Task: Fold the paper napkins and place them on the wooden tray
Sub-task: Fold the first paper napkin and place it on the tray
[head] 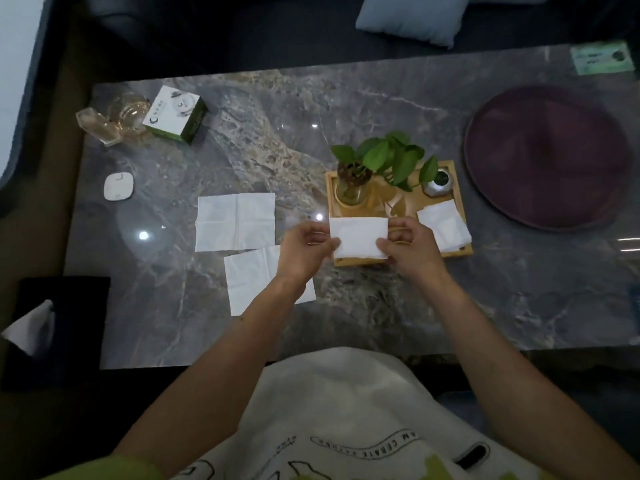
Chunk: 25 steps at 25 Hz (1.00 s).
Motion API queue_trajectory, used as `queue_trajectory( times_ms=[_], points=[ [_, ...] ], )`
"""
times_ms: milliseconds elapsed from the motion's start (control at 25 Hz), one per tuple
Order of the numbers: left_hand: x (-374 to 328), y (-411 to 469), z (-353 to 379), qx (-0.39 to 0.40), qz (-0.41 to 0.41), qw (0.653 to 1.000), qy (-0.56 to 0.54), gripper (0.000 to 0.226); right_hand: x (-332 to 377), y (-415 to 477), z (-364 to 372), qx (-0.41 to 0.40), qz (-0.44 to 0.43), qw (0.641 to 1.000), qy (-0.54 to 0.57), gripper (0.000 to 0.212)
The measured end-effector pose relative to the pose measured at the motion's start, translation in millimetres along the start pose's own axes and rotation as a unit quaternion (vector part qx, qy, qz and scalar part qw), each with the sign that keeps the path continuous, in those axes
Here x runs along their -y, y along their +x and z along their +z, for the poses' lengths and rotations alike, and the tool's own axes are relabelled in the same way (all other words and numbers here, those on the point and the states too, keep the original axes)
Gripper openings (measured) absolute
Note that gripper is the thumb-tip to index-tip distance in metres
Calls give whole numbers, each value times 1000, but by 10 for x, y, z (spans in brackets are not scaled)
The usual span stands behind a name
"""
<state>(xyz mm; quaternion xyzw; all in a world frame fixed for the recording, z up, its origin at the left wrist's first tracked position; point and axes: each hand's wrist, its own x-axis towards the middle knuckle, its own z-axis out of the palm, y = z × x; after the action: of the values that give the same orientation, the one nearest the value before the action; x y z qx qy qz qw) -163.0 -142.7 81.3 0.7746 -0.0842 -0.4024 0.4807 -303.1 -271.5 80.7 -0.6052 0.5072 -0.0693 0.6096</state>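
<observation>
A folded white paper napkin (358,237) is held between my left hand (306,249) and my right hand (408,247), each pinching one side, above the front left part of the wooden tray (462,206). Folded napkins (445,225) lie stacked on the tray's right front corner. Two unfolded napkins lie flat on the marble table: one (235,221) to the left of my hands, another (251,284) partly under my left wrist.
On the tray stand a green plant in a glass vase (353,185) and a small silver pot (440,183). A round purple mat (547,157) lies right. A green-white box (176,114), glass items (110,121), a white square device (118,187) and a black tissue box (59,327) are left.
</observation>
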Motion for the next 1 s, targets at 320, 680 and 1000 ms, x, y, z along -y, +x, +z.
queue_trajectory(
  times_ms=[320, 680, 1000],
  points=[
    [316, 207, 438, -80, 7, 993, 92, 24, -282, 333, -154, -9, -44, 993, -108, 39],
    [487, 364, 550, -91, 69, 975, 188, 9, -489, 575, -74, 20, -93, 969, -228, 18],
    [583, 501, 536, -34, 129, 941, 311, 16, -619, 669, -26, 49, -125, 936, -326, 21]
  ],
)
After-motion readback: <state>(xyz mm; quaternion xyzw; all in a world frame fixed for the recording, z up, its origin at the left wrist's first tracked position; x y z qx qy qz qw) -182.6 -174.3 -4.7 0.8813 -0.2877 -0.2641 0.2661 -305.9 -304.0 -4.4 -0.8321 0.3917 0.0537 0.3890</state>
